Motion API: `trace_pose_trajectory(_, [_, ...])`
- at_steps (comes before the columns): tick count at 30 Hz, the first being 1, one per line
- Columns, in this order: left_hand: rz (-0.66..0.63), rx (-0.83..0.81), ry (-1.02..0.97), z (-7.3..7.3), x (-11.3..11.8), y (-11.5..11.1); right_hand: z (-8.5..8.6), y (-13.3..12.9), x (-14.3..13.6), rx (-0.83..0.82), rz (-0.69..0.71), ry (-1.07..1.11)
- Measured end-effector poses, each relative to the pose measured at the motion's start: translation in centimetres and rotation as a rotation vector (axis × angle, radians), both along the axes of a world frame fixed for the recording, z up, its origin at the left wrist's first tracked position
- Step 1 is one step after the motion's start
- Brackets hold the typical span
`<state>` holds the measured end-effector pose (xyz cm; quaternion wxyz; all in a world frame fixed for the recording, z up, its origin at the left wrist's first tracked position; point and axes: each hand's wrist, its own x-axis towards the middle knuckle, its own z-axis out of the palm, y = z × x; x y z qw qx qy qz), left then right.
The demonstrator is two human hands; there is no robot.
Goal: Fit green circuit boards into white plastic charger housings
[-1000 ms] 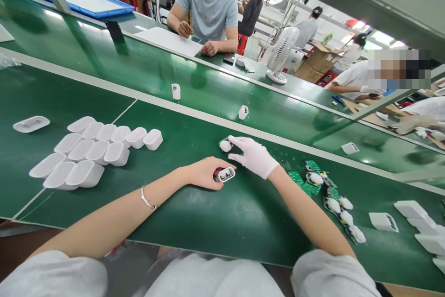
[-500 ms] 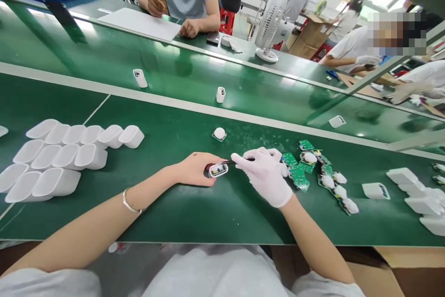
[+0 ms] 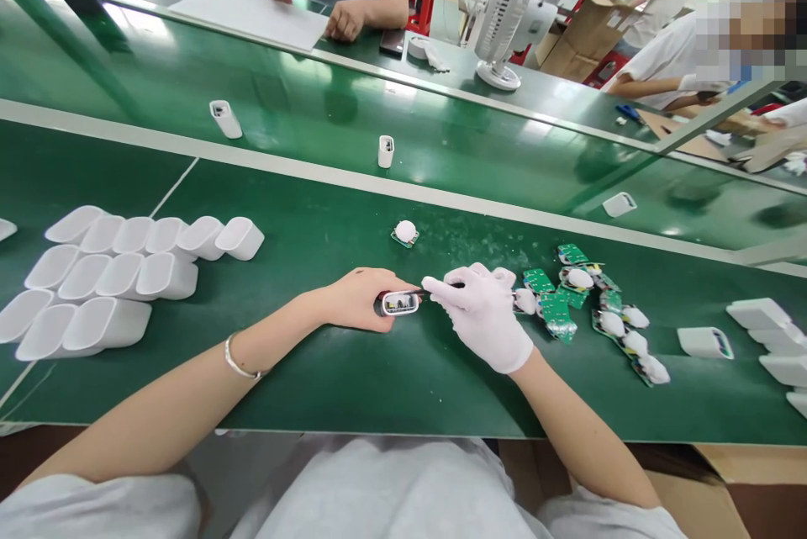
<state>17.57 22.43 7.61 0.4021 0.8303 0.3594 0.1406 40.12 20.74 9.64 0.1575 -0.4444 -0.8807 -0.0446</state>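
My left hand [image 3: 362,298] is bare and wrapped round a white plastic housing [image 3: 411,309]. The housing's open end faces me, and circuit parts show inside it. My right hand [image 3: 482,312], in a white glove, is closed on a thin black tool [image 3: 425,292] whose tip reaches the upper rim of the housing. Most of this tool is hidden by the glove, so its kind is unclear. A small circuit board with a white dome [image 3: 405,231] lies just beyond my hands. Right of the glove is a loose cluster of green circuit boards [image 3: 558,314], several with white domes.
Rows of empty white housings [image 3: 113,329] stand on the left of the green bench [image 3: 303,388]. A filled housing [image 3: 699,342] and more white housings [image 3: 762,324] lie at right. Other housings [image 3: 386,152] rest on the green strip beyond the rail. A person sits opposite, near a fan [image 3: 514,9].
My head view has shifted a little, moving the background. Both hands stay close together at the housing, with the black tool still at its rim.
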Motion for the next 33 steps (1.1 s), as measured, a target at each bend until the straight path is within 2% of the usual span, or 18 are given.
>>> trace_pose_trajectory(4, [-0.012, -0.014, 0.003, 0.1, 0.1, 0.0, 0.7, -0.2, -0.3, -0.071, 0.016, 0.013])
trace_pose_trajectory(8, [-0.01, -0.014, 0.007, 0.0, 0.1, 0.0, 1.6, -0.4, -0.1, -0.061, -0.008, 0.008])
trace_pose_trajectory(12, [-0.004, -0.017, 0.013, 0.0, 0.1, 0.0, 1.3, -0.6, -0.4, -0.018, 0.006, -0.009])
trace_pose_trajectory(16, [-0.006, -0.019, 0.012, 0.0, 0.2, 0.0, 1.4, -0.8, -0.6, -0.064, -0.006, 0.008])
trace_pose_trajectory(20, [-0.003, -0.027, 0.006, -0.1, 0.1, -0.1, 1.8, -0.4, 0.5, -0.143, -0.07, 0.063])
trace_pose_trajectory(25, [-0.011, -0.058, -0.051, 0.0, -0.3, 0.0, 0.1, 1.2, 1.8, -0.225, -0.322, 0.021])
trace_pose_trajectory(27, [-0.012, -0.152, -0.118, 0.0, -0.5, 0.1, -0.5, 1.4, 1.7, -0.239, -0.375, 0.046])
trace_pose_trajectory(28, [0.0, -0.221, -0.187, -0.1, -0.6, 0.3, -0.6, 1.3, 1.5, -0.231, -0.349, 0.101])
trace_pose_trajectory(30, [0.091, -0.324, -0.39, -0.5, -0.7, 0.7, -0.6, 0.7, 0.7, -0.194, -0.187, 0.253])
trace_pose_trajectory(33, [0.352, -0.263, -0.65, -1.2, -0.9, 1.3, -0.9, -0.8, -1.3, -0.233, 0.171, 0.342])
